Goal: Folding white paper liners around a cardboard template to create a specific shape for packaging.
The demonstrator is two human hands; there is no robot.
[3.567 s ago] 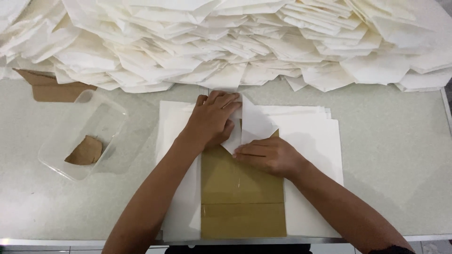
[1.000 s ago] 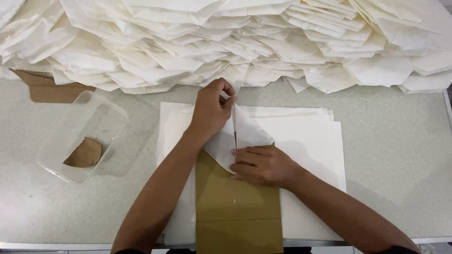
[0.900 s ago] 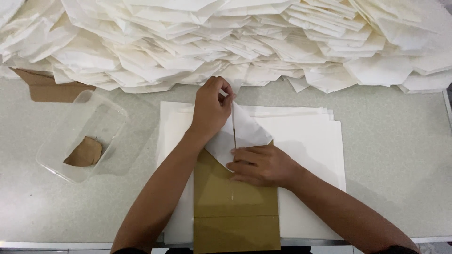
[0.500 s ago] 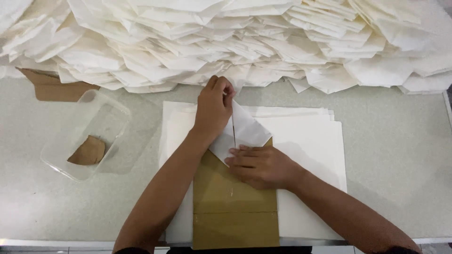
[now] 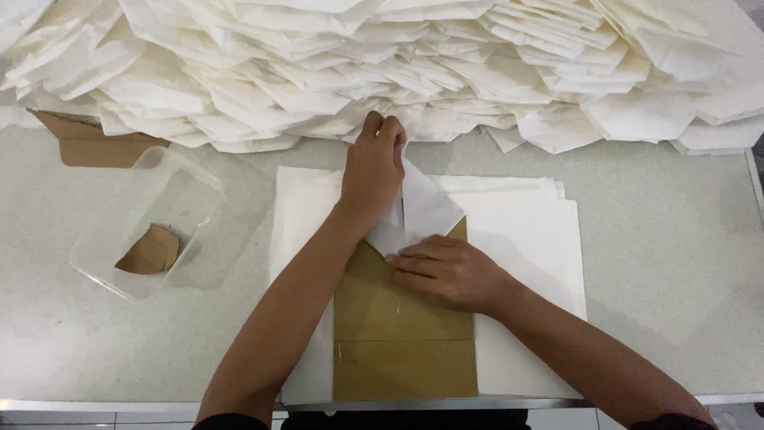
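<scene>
Both hands work apart — left hand (image 5: 372, 171) pinches white paper fold (image 5: 426, 209) (fingers closed), right hand (image 5: 446, 272) flat on it.

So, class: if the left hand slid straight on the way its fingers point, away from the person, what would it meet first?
Most likely the big heap of folded white paper pieces. The left hand points up the grey table, its fingers already at the heap's near edge; whether they touch is unclear.
</scene>
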